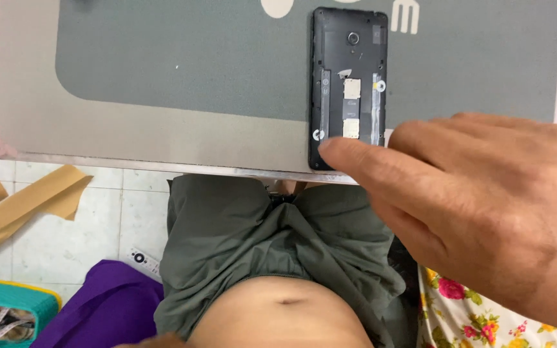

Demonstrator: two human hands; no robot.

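At the near edge of the table, a black phone with its back cover off is lying face down, its inner card slots and camera showing, its bottom end sitting right at the table's edge above the person's lap. The right hand is reaching in from the right, fingers loosely extended and not gripping anything, the index fingertip touching the phone's lower left corner. The left hand is barely showing at the bottom edge of the view, so I cannot tell what its fingers are doing. Risk, as I judge it: the phone is sitting so close to the edge that a push from that one fingertip could be sliding it off toward the lap or the tiled floor. With the cover off, the exposed slots and contacts could be getting smudged or knocked. A one-finger touch is giving no real hold. Purple cloth, brown paper strips and a floral cloth are lying below.
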